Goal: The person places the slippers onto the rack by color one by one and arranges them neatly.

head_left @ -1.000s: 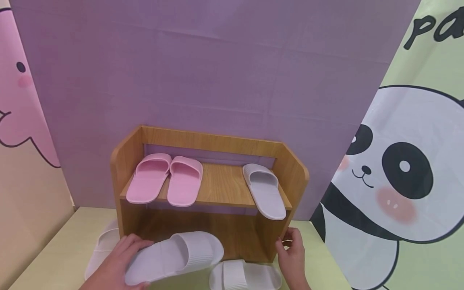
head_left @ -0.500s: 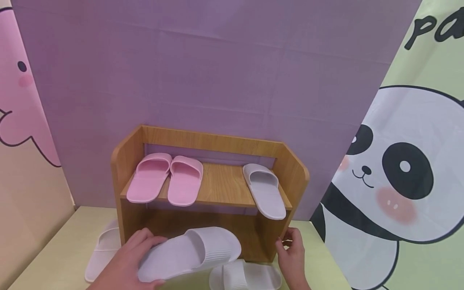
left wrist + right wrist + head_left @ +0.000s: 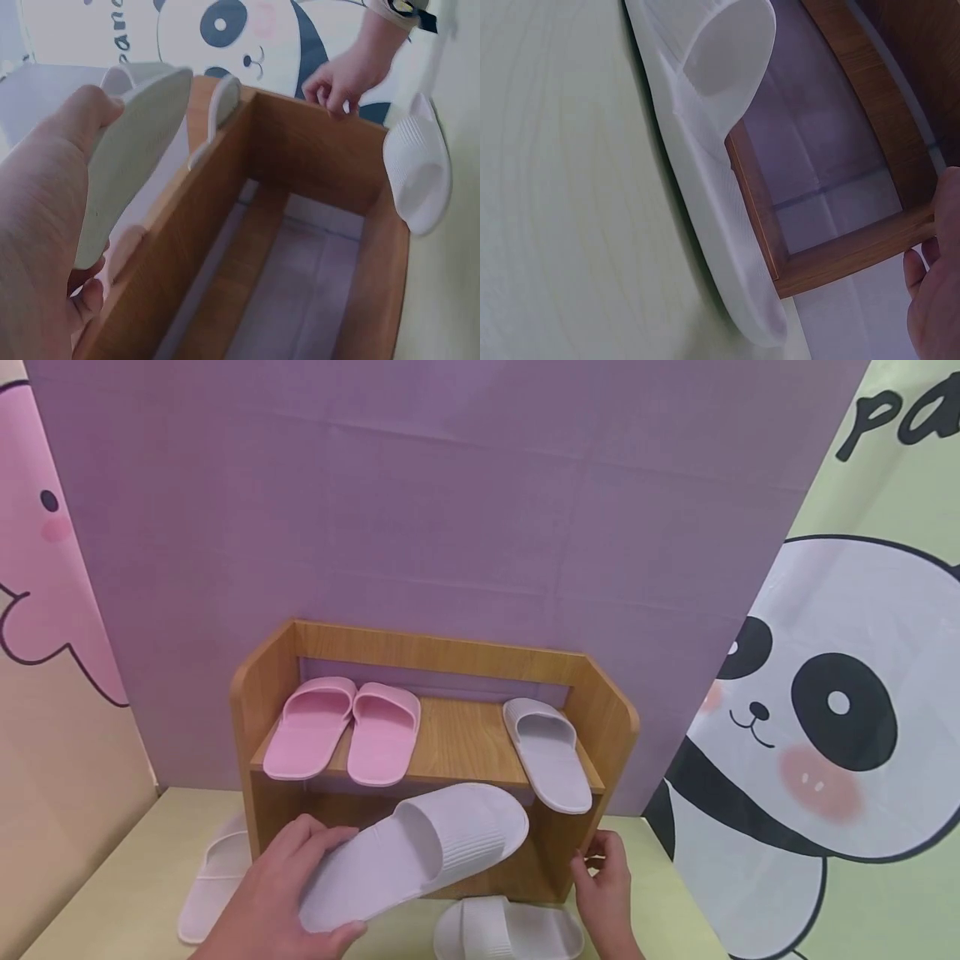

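Note:
A white slipper (image 3: 408, 860) is up in the air before the wooden shoe rack (image 3: 461, 739); my left hand (image 3: 281, 889) grips it by the heel end, thumb on the near side. Its toe tilts up to the right, covering part of the lower compartment. At the rack's right side panel, my right hand (image 3: 607, 889) pinches the front edge with curled fingers. Two pink slippers (image 3: 309, 735) sit side by side at the left of the upper shelf. One white-lilac slipper (image 3: 555, 764) lies at that shelf's right end, its sole jutting past the edge.
Another white slipper (image 3: 517, 931) lies sideways on the pale yellow table (image 3: 667, 910) in front of the rack. One more pale slipper (image 3: 213, 885) is left of the rack, partly behind my left hand. A purple backdrop (image 3: 450, 527) stands close behind.
My left hand has carried the white slipper to the right and upward, its toe now tipped higher. The right hand stays at the side panel.

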Motion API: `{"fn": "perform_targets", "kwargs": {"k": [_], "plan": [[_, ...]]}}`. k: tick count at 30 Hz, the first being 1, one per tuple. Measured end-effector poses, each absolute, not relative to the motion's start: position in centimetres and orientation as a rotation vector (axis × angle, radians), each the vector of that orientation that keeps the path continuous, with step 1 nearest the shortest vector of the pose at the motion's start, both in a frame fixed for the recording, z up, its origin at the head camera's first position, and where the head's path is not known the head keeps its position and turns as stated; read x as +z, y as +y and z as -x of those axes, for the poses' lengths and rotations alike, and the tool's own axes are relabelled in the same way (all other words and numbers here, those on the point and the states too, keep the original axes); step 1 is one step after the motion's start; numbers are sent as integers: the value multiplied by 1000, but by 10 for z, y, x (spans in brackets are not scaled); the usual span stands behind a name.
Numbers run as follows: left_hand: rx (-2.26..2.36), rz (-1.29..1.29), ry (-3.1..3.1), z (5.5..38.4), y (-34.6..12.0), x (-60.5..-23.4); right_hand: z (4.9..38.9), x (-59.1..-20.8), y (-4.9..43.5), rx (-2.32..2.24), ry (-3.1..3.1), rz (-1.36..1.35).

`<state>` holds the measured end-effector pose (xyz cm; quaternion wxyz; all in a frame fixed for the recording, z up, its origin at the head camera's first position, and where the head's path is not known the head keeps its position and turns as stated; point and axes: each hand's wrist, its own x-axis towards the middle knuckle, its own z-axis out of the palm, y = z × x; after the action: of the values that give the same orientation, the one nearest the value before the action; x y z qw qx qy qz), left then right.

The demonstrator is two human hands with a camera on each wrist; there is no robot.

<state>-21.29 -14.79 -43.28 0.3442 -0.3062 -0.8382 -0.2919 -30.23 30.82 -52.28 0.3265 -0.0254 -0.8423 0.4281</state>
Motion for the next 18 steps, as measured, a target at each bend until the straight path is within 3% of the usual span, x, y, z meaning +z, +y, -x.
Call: {"fn": "perform_targets", "kwargs": {"k": [18], "plan": [[-853, 374, -2216, 221, -92, -384, 304, -523, 312, 1162, -2247, 101]]}}
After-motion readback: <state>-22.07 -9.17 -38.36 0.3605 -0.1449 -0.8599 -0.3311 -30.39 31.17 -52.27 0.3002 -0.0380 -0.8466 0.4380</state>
